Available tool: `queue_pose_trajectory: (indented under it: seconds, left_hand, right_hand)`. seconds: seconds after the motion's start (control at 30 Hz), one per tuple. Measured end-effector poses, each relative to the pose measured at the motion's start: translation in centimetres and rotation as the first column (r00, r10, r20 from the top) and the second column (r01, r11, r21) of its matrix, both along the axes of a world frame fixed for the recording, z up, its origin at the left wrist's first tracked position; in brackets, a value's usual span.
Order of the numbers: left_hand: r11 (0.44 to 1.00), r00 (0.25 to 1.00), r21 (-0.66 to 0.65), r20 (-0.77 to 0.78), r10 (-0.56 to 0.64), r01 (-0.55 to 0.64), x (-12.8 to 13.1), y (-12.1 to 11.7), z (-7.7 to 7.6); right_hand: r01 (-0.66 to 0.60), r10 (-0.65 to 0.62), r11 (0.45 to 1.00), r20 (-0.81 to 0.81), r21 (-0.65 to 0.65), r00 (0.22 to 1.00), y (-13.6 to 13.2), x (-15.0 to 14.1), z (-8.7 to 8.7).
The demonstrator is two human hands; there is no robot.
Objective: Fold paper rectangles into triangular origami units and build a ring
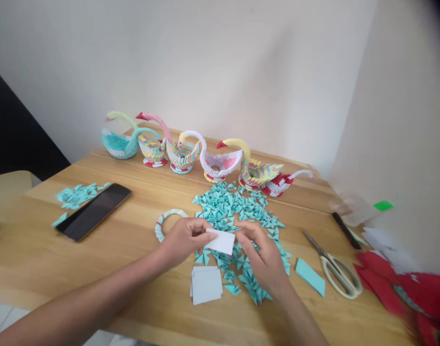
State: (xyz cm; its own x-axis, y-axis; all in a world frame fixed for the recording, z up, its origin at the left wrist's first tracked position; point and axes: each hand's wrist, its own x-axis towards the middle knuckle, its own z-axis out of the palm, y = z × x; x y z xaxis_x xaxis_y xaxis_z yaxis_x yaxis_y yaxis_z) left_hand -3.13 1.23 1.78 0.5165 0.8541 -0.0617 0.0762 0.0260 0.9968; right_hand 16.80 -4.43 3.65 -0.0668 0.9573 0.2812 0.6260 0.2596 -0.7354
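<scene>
A small white paper rectangle (222,241) is held above the table. My left hand (186,240) pinches its left end between thumb and fingers. At the paper's right edge is my right hand (261,254), its thumb and fingertips closed on the corner. Below the paper lies a stack of pale paper squares (207,285). Many folded turquoise paper triangles (241,204) are heaped beneath and behind both hands. Just behind my left wrist lies a ring of interlocked paper pieces (161,222), partly hidden by that hand.
Several folded-paper swans (222,163) stand along the back by the wall. At left, a black phone (95,211) lies against more turquoise pieces (76,196). Turquoise paper strips (310,277), scissors (337,274) and red paper (380,278) lie on the right of the wooden table (140,300).
</scene>
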Motion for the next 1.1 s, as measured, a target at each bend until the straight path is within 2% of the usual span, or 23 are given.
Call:
queue_pose_trajectory:
  seconds: [0.07, 0.13, 0.23, 0.3, 0.47, 0.63, 0.7, 0.8, 0.87, 1.1]
  left_hand:
    - [0.991, 0.996, -0.133, 0.085, 0.019, -0.008, -0.2, 0.3, -0.7]
    - [0.977, 0.992, -0.211, 0.121, 0.042, -0.015, -0.3, 0.4, -1.4]
    - [0.967, 0.991, -0.256, 0.134, 0.028, 0.007, -0.4, 0.0, -1.9]
    - [0.966, 0.990, -0.256, 0.144, -0.008, 0.045, -0.3, -0.4, -1.7]
    - [0.982, 0.967, -0.104, 0.221, -0.129, 0.155, -0.4, -0.9, -0.5]
    - [0.997, 1.000, 0.073, 0.015, -0.002, 0.001, -0.2, -1.3, -0.8]
    - [0.993, 0.999, 0.114, -0.042, 0.032, -0.027, -0.1, -1.4, -1.0]
    - [0.984, 0.994, 0.173, -0.092, 0.060, -0.043, 0.0, -1.5, -1.1]
    - [0.977, 0.991, 0.210, -0.113, 0.073, -0.048, 0.0, -1.5, -1.1]
    - [0.963, 0.991, 0.270, -0.127, 0.038, -0.002, 0.0, -1.6, -1.1]
  right_hand:
    - [0.013, -0.014, 0.995, 0.010, 0.103, 1.000, 0.2, 0.5, -0.6]
    - [-0.075, 0.066, 0.981, 0.054, 0.177, 0.996, 0.4, 0.7, -1.2]
    - [-0.215, 0.208, 0.939, 0.057, 0.268, 0.977, 0.5, 0.1, -1.7]
    - [-0.215, 0.218, 0.933, 0.021, 0.290, 0.976, 0.4, -0.4, -1.8]
    - [-0.038, 0.058, 0.979, -0.098, 0.199, 0.993, 0.0, -0.8, -1.5]
    - [-0.045, 0.064, 0.992, -0.153, 0.118, 0.986, -0.2, -0.9, -2.1]
    - [-0.008, 0.017, 0.999, -0.198, 0.044, 0.980, -0.4, -1.0, -2.6]
    - [0.051, -0.082, 0.993, -0.311, -0.109, 0.947, -0.4, -1.1, -3.3]
    - [0.038, -0.103, 0.983, -0.375, -0.178, 0.921, -0.3, -1.1, -3.5]
    - [0.027, -0.110, 0.978, -0.406, -0.205, 0.907, -0.1, -1.2, -3.3]
